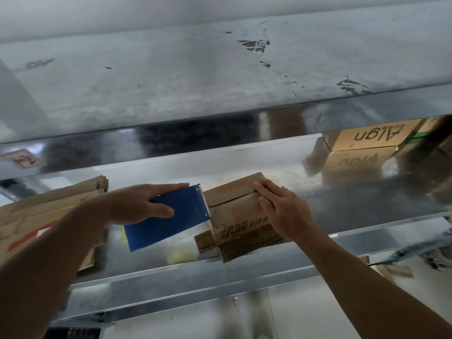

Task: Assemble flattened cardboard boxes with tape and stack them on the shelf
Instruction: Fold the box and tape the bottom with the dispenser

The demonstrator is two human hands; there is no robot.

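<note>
- Left hand point(137, 204) has the blue tape dispenser point(176, 223) clamped between the thumb on its flat face and the fingers running along its far edge. The toothed end is right up against the left side of the small cardboard box point(234, 206).
- Right hand point(281, 206) is laid flat on the right part of the box's top, fingers straight and close together, pressing down beside the seam where the flaps meet. It isn't wrapped around anything.
- The box sits on the middle metal shelf point(244, 272) close to the front lip, turned at a bit of an angle. There's printing on the side facing the camera, too blurry to read.
- A corrugated flap point(247, 248) pokes out from under the box and hangs over the shelf edge.
- Something yellow point(181, 255) shows just below the dispenser; honestly can't tell what it is.
- Off to the left on the same shelf is a stack of flattened cardboard point(36, 216), partly behind the left forearm.
- Way back on the right is another box point(367, 138) with "Algn" printed upside down, mirrored in the shiny shelf surface.
- Above it all is the upper shelf point(171, 81), dull grey with dark scuffs.
</note>
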